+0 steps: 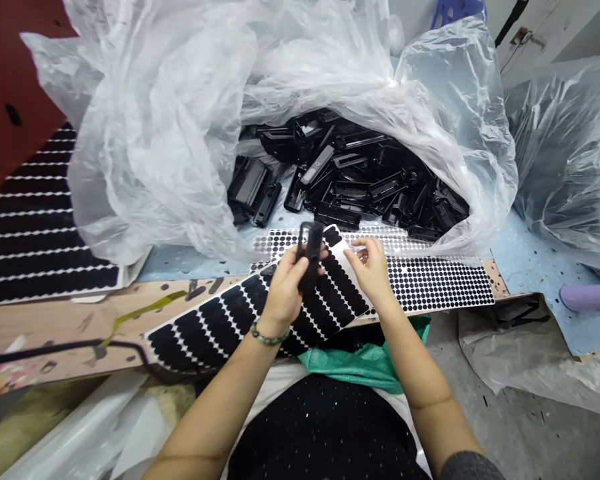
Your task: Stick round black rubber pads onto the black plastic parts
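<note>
My left hand (285, 293) grips a small black plastic part (310, 247) upright between thumb and fingers, with a beaded bracelet on the wrist. My right hand (373, 270) has its fingertips bunched at the upper edge of a white-backed sheet of black adhesive pads (240, 320). Whether those fingers pinch anything is too small to tell. Under and beyond the hands lies a sheet of round black dots (435, 283). A heap of similar black plastic parts (350, 180) sits in an open clear plastic bag (150, 133).
A stack of black pad sheets (35, 220) lies at the left on a stained wooden board (70, 327). To the right are a second clear bag (565, 147), a blue mat (535, 247) and a lilac cylinder (590, 297). Green cloth (360, 363) lies on my lap.
</note>
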`<state>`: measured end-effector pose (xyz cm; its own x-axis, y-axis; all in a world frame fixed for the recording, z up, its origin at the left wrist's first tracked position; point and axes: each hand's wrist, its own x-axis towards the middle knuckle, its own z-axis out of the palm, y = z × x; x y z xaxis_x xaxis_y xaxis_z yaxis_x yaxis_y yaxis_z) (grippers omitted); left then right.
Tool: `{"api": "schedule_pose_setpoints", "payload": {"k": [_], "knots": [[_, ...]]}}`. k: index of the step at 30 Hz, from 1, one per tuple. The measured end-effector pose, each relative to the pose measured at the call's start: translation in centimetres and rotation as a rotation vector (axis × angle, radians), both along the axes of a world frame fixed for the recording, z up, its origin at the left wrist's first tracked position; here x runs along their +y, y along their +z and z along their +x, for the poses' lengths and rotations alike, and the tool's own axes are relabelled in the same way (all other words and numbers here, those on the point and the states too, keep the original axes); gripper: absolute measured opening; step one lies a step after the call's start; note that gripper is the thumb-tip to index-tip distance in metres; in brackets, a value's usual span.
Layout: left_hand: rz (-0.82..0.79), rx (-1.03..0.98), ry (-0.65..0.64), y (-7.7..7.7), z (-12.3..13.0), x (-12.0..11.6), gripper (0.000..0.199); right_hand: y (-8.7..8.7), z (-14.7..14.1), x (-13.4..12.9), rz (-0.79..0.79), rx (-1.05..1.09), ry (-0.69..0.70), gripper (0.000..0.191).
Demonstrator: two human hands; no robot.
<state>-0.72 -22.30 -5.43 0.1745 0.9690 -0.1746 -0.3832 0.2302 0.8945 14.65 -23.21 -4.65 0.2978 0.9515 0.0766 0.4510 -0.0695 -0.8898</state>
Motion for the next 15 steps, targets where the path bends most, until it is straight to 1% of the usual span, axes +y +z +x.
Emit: {"api": "schedule_pose_setpoints", "payload": {"k": [2,4,5,7,9,11,13,15], "knots": [[-0.007,0.035,0.04,-0.2,0.0,1.7,0.029,-0.6,0.2,1.8,0.028,-0.189,-0.007,0.01],[-0.04,0.073,0.015,-0.5,0.4,3.2,0.025,-1.2,-0.1,3.0,0.022,-0.373,0.029,0.007],[-0.068,0.092,-0.005,-0.7,0.7,3.8,0.023,-1.5,-0.3,3.3,0.02,-0.446,0.064,0.004],[-0.139,0.115,-0.031,-1.0,1.3,4.6,0.019,-1.8,-0.4,3.3,0.057,-0.527,0.135,0.008],[-0.193,0.103,-0.057,-1.0,1.4,4.8,0.018,-1.9,0.0,2.7,0.139,-0.517,0.192,0.012],[-0.198,0.062,-0.081,-0.7,1.2,4.5,0.019,-1.7,0.7,1.9,0.206,-0.449,0.21,0.011],[-0.156,0.023,-0.082,-0.3,0.8,3.9,0.021,-1.6,1.4,1.3,0.221,-0.397,0.194,0.011],[-0.108,0.0,-0.072,-0.1,0.8,3.5,0.024,-1.5,1.7,1.1,0.192,-0.407,0.178,0.012]]}}
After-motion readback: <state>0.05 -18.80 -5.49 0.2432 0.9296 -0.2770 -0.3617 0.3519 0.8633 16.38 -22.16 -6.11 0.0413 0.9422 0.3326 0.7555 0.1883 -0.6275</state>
